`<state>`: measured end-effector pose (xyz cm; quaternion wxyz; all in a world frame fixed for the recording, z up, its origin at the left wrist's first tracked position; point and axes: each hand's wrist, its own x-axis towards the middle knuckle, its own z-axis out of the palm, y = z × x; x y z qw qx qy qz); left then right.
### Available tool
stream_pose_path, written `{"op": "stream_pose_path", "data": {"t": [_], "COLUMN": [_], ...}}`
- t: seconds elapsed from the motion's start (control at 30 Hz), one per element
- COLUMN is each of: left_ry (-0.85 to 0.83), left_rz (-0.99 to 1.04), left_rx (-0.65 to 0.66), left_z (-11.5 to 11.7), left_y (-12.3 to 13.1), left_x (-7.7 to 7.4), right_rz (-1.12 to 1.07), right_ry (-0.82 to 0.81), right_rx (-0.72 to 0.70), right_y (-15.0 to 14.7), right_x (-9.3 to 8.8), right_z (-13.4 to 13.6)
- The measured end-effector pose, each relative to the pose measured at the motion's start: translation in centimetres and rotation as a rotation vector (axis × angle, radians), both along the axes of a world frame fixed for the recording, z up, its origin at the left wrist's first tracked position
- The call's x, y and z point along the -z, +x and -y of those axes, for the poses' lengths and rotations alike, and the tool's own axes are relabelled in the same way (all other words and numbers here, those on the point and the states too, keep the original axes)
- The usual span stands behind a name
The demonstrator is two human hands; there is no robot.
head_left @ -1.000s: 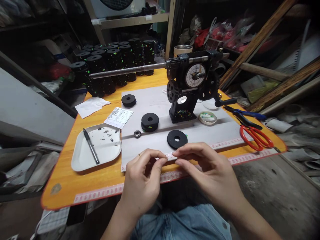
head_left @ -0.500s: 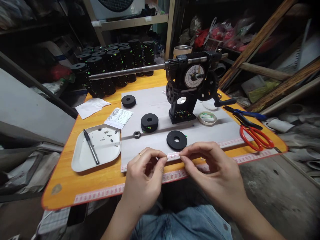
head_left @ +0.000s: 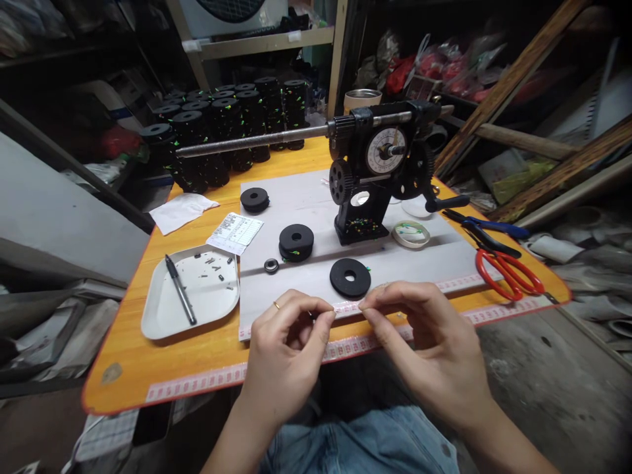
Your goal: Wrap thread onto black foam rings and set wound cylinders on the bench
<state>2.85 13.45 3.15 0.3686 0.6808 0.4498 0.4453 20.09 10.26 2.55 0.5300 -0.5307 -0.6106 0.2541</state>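
My left hand (head_left: 289,355) pinches thumb and forefinger together at the front edge of the pale board (head_left: 311,283). My right hand (head_left: 429,336) makes a similar pinch a short way to the right. Whatever sits between the fingertips is too fine to make out. Just beyond them a flat black foam disc (head_left: 350,278) with a green bit at its rim lies on the board. Farther left are a thicker black spool (head_left: 296,249), a small dark ring (head_left: 271,265) and another black spool (head_left: 255,203).
A black hand-cranked machine (head_left: 363,210) with a long threaded rod stands behind. Red scissors (head_left: 513,280) and blue-handled pliers (head_left: 503,227) lie right, near a round lid (head_left: 411,234). At left is a white tray (head_left: 151,316) with a pen (head_left: 180,289). Black spool stacks (head_left: 227,131) stand behind.
Both pinched hands have shifted very slightly to the right in the view. The objects on the board keep their places.
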Motion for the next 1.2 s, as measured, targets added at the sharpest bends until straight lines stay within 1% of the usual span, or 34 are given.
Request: {"op": "stream_pose_path", "data": {"t": [0.17, 0.27, 0.37, 0.43, 0.5, 0.67, 0.77, 0.9, 1.0, 1.1, 1.2], "left_ry": [-0.028, -0.002, 0.062, 0.095, 0.081, -0.073, -0.083, -0.003, 0.100, 0.210, 0.276], "left_rz": [0.011, -0.011, -0.059, -0.083, -0.076, 0.076, 0.131, 0.145, 0.131, 0.115, 0.120], "left_rx": [-0.003, -0.012, -0.036, -0.048, -0.052, -0.028, -0.028, -0.037, -0.035, -0.043, -0.034], "left_z": [0.0, 0.0, 0.0, 0.0, 0.0, -0.1, -0.2, -0.2, -0.3, -0.4, -0.4], "left_y": [0.0, 0.1, 0.4, 0.6, 0.8, 0.8, 0.6, 0.5, 0.5, 0.6, 0.7], "left_x": [-0.1, -0.2, -0.3, -0.4, -0.5, -0.5, -0.5, -0.4, -0.2, 0.0, 0.2], "right_rz": [0.150, 0.320, 0.507, 0.567, 0.578, 0.519, 0.500, 0.514, 0.537, 0.566, 0.579], "right_ry": [0.120, 0.239, 0.353, 0.400, 0.437, 0.469, 0.488, 0.509, 0.512, 0.533, 0.555], "right_rx": [-0.007, -0.011, -0.081, -0.135, -0.164, -0.169, -0.177, -0.197, -0.208, -0.248, -0.273], "right_y": [-0.1, 0.0, -0.1, -0.3, -0.4, -0.6, -0.6, -0.3, 0.0, 0.3, 0.5], "right_x": [0.1, -0.1, -0.5, -0.7, -1.0, -1.6, -1.7, -1.8, -2.0, -2.3, -2.5], "right_z": [-0.2, -0.4, -0.7, -0.9, -1.1, -1.5, -1.7, -1.8, -1.8, -1.9, -2.0]}}
